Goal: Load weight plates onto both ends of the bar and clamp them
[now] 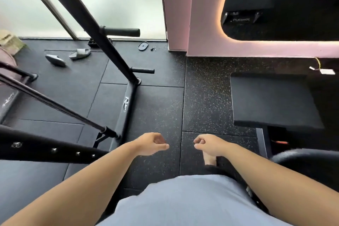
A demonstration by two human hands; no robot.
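A thin black bar (55, 104) slants from the left edge down to its bare end (111, 134) beside the rack's base. I see no plate on that end; the other end is out of view. My left hand (152, 144) hangs over the floor just right of the bar's end, fingers loosely curled, holding nothing. My right hand (207, 145) hangs level with it, also loosely curled with nothing in it. A small black oval piece (143, 45) and a tiny metal clip (153, 48) lie on the floor by the pink wall.
A black rack upright (88, 29) carries two bare pegs (143, 70). A padded black beam (45, 149) crosses low on the left. Slippers (79, 54) lie at the back. A black pad (275, 101) and a curved black rim (304, 156) are on the right.
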